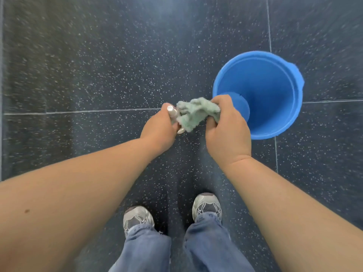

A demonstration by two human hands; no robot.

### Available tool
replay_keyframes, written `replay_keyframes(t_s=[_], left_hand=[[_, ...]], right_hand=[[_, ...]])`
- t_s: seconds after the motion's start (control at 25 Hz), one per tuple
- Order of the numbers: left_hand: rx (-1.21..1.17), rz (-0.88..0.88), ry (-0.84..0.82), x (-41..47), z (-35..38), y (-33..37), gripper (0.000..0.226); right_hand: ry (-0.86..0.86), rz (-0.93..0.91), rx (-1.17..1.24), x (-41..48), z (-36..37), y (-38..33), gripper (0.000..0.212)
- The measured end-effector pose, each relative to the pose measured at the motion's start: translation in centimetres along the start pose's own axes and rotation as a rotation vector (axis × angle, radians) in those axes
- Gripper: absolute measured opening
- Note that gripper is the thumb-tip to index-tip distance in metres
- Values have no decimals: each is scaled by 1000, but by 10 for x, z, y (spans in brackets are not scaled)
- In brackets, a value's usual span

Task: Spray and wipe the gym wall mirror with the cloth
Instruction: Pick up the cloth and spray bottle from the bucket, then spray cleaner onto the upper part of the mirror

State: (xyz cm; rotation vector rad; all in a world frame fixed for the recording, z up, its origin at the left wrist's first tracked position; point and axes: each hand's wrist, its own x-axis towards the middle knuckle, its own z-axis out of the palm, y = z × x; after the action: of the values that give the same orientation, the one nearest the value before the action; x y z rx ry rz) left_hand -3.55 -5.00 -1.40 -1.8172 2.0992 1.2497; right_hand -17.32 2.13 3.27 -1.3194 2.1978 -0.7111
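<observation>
Two hands, both mine, meet at the centre of the frame: my left hand (159, 127) grips a small pale bottle (172, 113), and my right hand (228, 132) clutches a crumpled green cloth (196, 112).

My left fingers are curled round the bottle, whose capped end points toward the top of the frame. The cloth bunches between the two hands and touches the bottle's side. Just beyond my right hand, at the right middle of the frame, a blue bucket (275, 91) stands on the dark speckled floor (98, 65), its mouth toward the camera. Pale tile seams cross the floor behind it. At bottom centre are my grey trainers (207, 206) and the legs of my blue jeans (147, 250).
</observation>
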Motion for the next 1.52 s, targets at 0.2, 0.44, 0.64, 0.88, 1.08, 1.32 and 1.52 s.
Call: replay_keyframes(t_s=[0.2, 0.44, 0.64, 0.88, 1.08, 1.32, 1.52], left_hand=[[-244, -79, -98, -96, -133, 54, 32], [-492, -64, -31, -227, -294, 89, 21], [-887, -192, 124, -333, -391, 85, 38], [-1268, -420, 359, -467, -406, 44, 51], [-1558, -467, 694, -618, -401, 13, 47], [-1633, -584, 1296, -841, -363, -50, 29], [-1618, -748, 1688, -1081, -279, -82, 29]], right_hand=[[-83, 190, 96, -23, -89, -109, 22], [-663, 121, 364, -51, -177, -290, 23], [-886, -119, 271, -75, -208, -401, 16], [-1345, -238, 303, -131, -231, -502, 18], [-1686, -468, 165, -250, -229, -586, 11], [-1656, -726, 255, -467, -210, -656, 29], [-1764, -894, 299, -721, -218, -672, 28]])
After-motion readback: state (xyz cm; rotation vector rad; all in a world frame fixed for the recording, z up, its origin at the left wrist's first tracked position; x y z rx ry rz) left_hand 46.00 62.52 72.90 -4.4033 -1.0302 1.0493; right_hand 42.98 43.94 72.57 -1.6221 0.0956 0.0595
